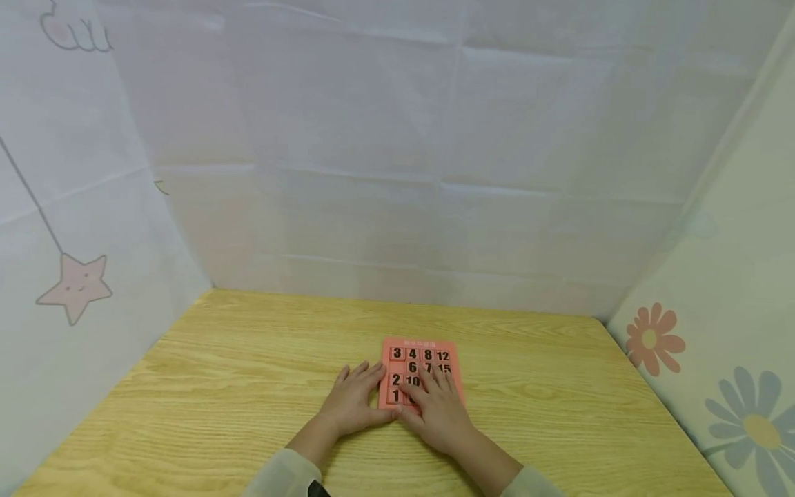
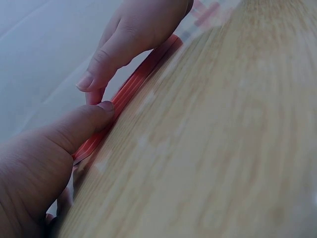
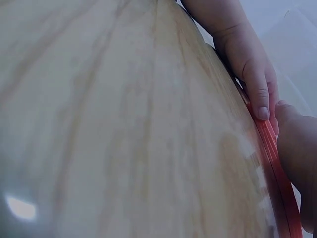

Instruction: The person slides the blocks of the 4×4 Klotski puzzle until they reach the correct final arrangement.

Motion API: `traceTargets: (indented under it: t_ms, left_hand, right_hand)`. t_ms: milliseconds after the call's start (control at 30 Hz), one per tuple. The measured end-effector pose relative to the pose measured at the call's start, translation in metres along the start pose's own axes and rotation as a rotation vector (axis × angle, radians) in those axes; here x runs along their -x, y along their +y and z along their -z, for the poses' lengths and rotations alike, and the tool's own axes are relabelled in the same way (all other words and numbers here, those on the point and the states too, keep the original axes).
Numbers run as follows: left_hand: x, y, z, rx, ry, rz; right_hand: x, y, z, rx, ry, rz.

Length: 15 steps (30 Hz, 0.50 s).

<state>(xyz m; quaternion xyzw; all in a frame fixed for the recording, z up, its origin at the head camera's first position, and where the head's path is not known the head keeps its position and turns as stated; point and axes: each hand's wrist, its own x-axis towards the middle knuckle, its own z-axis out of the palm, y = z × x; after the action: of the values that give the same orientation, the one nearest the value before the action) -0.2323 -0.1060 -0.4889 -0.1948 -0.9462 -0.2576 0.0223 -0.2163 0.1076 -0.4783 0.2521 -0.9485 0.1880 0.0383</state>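
A pink number sliding puzzle (image 1: 384, 352) lies flat on the wooden table, its black-numbered tiles facing up. The top row reads 3, 4, 8, 12, and a gap shows at the left of the second row. My left hand (image 1: 354, 400) rests along the puzzle's left side, fingers extended, its thumb at the near edge. Over the lower right tiles, my right hand (image 1: 442, 417) spreads its fingers, covering several numbers. In the left wrist view, the left thumb (image 2: 91, 121) touches the puzzle's ridged side (image 2: 143, 72). The fingertips of the right hand on the tiles are partly hidden.
The light wooden table (image 1: 248, 359) stretches out around the puzzle. Pale cloth walls (image 1: 373, 138) stand at the back and both sides, printed with a star (image 1: 74, 286) on the left and flowers (image 1: 655, 338) on the right.
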Motion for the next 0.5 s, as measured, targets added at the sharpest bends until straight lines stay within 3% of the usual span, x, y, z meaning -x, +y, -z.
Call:
traceTargets:
  t_ms: [500]
  left_hand:
    - [0.0000, -0.0007, -0.0008, 0.007, 0.000, 0.005]
  right_hand:
    - [-0.0039, -0.0015, 0.0016, -0.002, -0.009, -0.013]
